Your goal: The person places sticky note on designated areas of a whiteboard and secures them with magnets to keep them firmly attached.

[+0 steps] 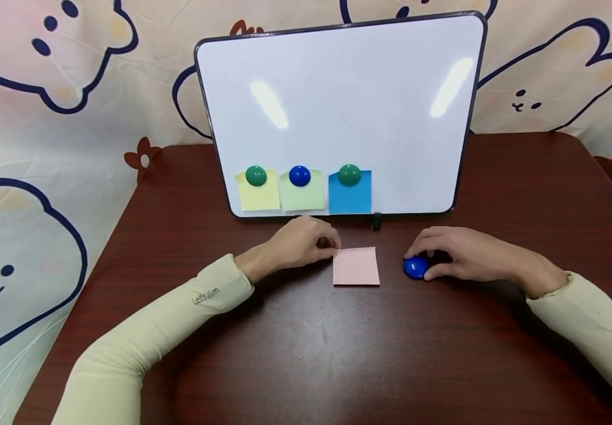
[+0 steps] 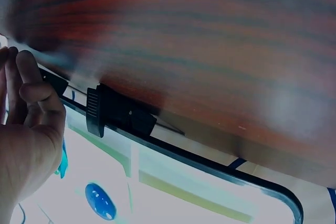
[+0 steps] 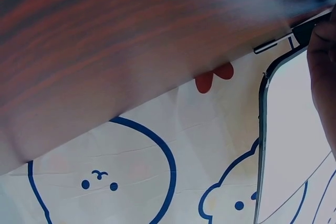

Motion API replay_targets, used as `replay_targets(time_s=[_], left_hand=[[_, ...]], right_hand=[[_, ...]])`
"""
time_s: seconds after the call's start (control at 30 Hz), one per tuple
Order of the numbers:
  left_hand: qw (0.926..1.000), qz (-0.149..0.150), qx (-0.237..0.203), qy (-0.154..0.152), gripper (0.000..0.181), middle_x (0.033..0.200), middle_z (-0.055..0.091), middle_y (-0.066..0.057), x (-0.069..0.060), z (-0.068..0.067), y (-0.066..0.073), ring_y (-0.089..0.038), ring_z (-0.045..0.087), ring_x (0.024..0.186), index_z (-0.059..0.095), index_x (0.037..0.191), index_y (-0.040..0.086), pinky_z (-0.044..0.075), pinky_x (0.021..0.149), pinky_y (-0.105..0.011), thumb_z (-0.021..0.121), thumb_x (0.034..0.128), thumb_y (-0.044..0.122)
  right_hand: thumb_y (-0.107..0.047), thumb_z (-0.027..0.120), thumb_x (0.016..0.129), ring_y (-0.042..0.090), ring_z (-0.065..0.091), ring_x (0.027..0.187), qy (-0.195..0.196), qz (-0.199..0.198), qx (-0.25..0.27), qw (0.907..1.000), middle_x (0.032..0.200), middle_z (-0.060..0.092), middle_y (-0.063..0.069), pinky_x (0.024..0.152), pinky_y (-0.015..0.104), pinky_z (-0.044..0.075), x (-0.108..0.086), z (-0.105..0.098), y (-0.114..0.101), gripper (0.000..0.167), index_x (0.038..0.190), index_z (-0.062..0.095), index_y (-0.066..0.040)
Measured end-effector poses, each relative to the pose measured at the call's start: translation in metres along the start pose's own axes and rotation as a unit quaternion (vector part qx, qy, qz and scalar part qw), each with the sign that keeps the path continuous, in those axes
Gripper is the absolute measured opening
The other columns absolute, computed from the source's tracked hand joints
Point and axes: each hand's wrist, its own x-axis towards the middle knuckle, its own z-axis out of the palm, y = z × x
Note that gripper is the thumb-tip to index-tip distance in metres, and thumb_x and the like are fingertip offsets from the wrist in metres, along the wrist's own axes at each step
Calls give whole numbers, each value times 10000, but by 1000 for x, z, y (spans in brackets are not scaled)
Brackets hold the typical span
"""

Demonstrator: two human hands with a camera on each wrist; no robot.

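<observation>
A pink sticky note (image 1: 356,267) is in the middle of the head view, at the table. My left hand (image 1: 302,243) pinches its upper left corner between thumb and fingertips. To the right, my right hand (image 1: 462,254) grips a round blue magnet (image 1: 416,267), thumb on one side and fingers on the other. In the left wrist view the left hand (image 2: 31,129) has bent fingers, and the note cannot be made out there. Only the edge of the right hand (image 3: 323,72) shows in the right wrist view; the magnet is hidden.
Behind the hands stands a whiteboard (image 1: 338,106). Along its bottom, a yellow note (image 1: 259,198), a pale green note (image 1: 302,199) and a blue note (image 1: 350,199) hang under round magnets. A black stand foot (image 1: 377,222) juts out below onto the dark wooden table (image 1: 306,354).
</observation>
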Motion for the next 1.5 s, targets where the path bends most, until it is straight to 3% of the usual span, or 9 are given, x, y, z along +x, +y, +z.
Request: replay_targets(time_s=[0.17,0.43,0.57,0.73,1.03,1.3,1.5], left_hand=[[9998,-23,-195,-61,35,894,736,50,1,-1,1,-72,635,790,758,914,163,520,748,-224,738,886,157],[9979,-328,-503,238,56,915,723,39,2,-13,-2,-97,626,849,755,944,159,533,792,-260,722,907,134],[9931,-457,-917,574,46,909,712,22,1,-24,-6,-107,624,850,745,937,139,540,787,-273,723,906,113],[9901,-515,-905,943,47,910,707,-12,0,-31,-9,-123,624,845,740,944,110,541,785,-287,731,898,100],[9900,-529,-614,1157,44,951,694,-14,4,-28,-6,-141,624,844,728,956,119,545,752,-277,720,912,119],[9863,-541,-859,1302,70,966,714,-26,7,-23,-3,-144,653,857,725,991,104,560,778,-283,704,924,107],[9821,-408,-892,1611,64,938,715,-34,11,-22,-3,-148,645,825,719,974,93,551,760,-283,716,911,84]], right_hand=[[-348,748,888,17,586,1011,85,39,19,10000,1225,607,-161,858,289,554,-2,1,1,375,1248,646,-332],[-316,771,872,0,586,999,302,28,18,9995,1208,601,-180,855,289,569,-4,-5,3,403,1253,639,-329],[-325,774,868,0,591,994,343,30,-19,9994,1209,605,-169,848,286,572,-3,-7,2,411,1257,641,-319],[-322,778,864,3,598,1003,368,19,-64,9993,1224,607,-158,854,283,574,-2,-9,2,423,1264,641,-313],[-322,781,862,10,599,1014,394,86,-104,9991,1233,611,-150,858,295,574,-2,-10,2,430,1269,642,-305],[-353,768,870,11,595,1004,361,144,-80,9992,1226,607,-154,854,296,573,-3,-8,2,425,1273,642,-305],[-342,773,867,12,602,1010,399,115,-127,9991,1229,608,-150,857,302,574,-3,-8,1,423,1269,644,-308]])
